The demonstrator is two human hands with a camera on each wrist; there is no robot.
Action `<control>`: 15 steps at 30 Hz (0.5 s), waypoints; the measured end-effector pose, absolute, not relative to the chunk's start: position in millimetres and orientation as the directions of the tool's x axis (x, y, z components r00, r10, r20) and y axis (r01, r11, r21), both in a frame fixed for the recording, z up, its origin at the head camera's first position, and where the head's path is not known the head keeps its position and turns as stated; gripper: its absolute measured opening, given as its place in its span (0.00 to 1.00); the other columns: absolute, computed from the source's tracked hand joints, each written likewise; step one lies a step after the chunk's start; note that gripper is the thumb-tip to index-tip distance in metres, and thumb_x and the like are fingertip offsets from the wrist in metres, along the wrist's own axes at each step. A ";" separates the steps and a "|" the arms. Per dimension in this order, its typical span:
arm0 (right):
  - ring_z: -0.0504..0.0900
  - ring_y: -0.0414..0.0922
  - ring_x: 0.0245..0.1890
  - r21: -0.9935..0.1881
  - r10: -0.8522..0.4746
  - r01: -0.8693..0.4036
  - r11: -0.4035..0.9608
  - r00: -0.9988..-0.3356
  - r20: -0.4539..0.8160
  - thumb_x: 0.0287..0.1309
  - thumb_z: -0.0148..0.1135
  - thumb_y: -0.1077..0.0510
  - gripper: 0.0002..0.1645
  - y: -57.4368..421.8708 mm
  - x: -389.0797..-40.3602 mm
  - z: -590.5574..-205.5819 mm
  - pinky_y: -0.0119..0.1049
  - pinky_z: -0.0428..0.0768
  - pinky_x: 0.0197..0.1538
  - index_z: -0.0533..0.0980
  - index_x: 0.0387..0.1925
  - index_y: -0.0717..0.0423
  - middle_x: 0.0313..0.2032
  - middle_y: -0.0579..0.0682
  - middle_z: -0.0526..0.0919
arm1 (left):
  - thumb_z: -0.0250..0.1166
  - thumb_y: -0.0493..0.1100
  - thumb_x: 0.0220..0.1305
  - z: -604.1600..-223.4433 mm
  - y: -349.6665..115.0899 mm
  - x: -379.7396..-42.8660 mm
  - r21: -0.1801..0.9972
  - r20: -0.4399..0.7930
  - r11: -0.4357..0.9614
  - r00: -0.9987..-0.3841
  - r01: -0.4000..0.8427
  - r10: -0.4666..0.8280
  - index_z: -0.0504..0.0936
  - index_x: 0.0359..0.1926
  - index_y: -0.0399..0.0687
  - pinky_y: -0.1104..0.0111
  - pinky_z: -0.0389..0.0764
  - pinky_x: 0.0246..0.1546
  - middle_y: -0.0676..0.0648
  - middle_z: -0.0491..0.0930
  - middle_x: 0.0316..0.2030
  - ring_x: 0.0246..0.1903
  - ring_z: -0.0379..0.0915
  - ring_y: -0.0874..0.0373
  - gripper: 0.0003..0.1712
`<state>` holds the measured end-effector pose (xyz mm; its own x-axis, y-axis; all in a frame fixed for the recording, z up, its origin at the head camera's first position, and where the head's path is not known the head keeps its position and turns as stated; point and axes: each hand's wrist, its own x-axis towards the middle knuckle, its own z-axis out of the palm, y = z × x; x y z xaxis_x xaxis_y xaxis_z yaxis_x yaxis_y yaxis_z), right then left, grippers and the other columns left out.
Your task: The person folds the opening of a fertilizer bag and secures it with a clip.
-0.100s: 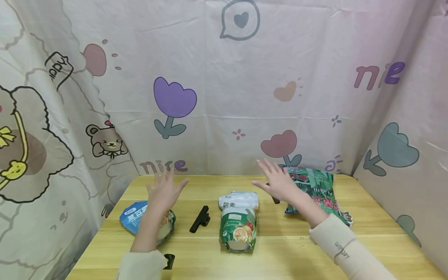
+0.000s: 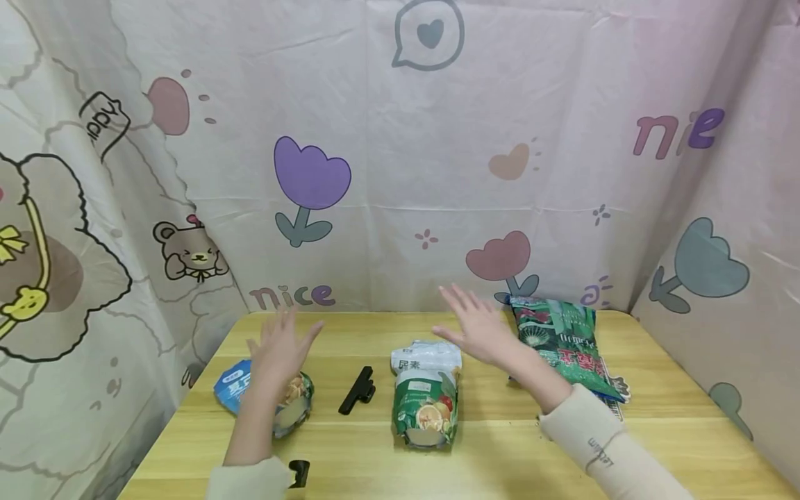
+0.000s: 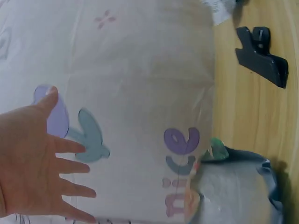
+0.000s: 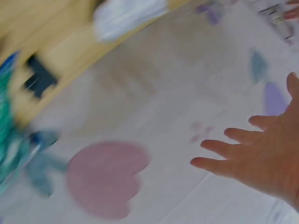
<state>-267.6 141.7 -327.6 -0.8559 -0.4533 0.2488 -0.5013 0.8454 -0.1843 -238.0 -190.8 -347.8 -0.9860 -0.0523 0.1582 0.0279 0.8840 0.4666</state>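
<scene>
My left hand (image 2: 277, 354) is raised over the left side of the table, fingers spread and holding nothing. Its forearm partly covers a blue and green food bag (image 2: 294, 406), whose crumpled end (image 3: 233, 191) appears in the left wrist view. My right hand (image 2: 480, 335), also spread and empty, hovers between two other bags. One is a green and white bag (image 2: 426, 406) with fruit printed on it, lying in the middle. The other is a larger green bag (image 2: 562, 340) at the back right. A black clip (image 2: 358, 391) lies between the left and middle bags.
Another black clip (image 2: 300, 473) lies near the left sleeve, partly hidden. One more black clip (image 4: 41, 77) shows in the right wrist view beside the green bag. Behind the wooden table (image 2: 500, 458) hangs a printed curtain (image 2: 400, 139).
Both hands have shifted a little to the left, the right one more, uncovering more of the large green bag. The bags stay where they were.
</scene>
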 end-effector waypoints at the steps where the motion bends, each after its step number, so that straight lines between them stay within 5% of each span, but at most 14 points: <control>1: 0.49 0.61 0.65 -0.184 -0.471 -0.518 0.835 -0.847 0.246 0.59 0.36 0.27 0.48 131.2 -263.8 -326.4 0.58 0.43 0.62 0.42 0.72 0.46 0.69 0.54 0.43 | 0.36 0.71 0.64 -347.7 -194.8 -233.1 0.488 0.138 0.873 -0.988 0.007 -0.069 0.41 0.69 0.33 0.32 0.28 0.51 0.29 0.33 0.67 0.62 0.26 0.28 0.52; 9: 0.56 0.52 0.64 -0.327 -0.572 -0.620 0.713 -0.785 0.240 0.61 0.44 0.34 0.43 47.5 -228.6 -340.9 0.47 0.55 0.63 0.51 0.70 0.52 0.67 0.53 0.54 | 0.29 0.71 0.64 -362.9 -227.0 -210.0 0.644 -0.023 0.742 -0.974 -0.187 -0.226 0.40 0.67 0.27 0.33 0.34 0.53 0.24 0.33 0.64 0.60 0.26 0.23 0.53; 15: 0.68 0.48 0.57 -0.627 -0.514 -0.493 0.604 -0.841 0.166 0.60 0.48 0.34 0.38 0.1 -215.3 -370.8 0.44 0.71 0.53 0.62 0.65 0.50 0.62 0.48 0.66 | 0.33 0.67 0.66 -388.6 -247.5 -201.3 0.735 -0.071 0.617 -0.937 -0.280 -0.341 0.41 0.64 0.20 0.39 0.45 0.57 0.20 0.42 0.61 0.59 0.38 0.25 0.52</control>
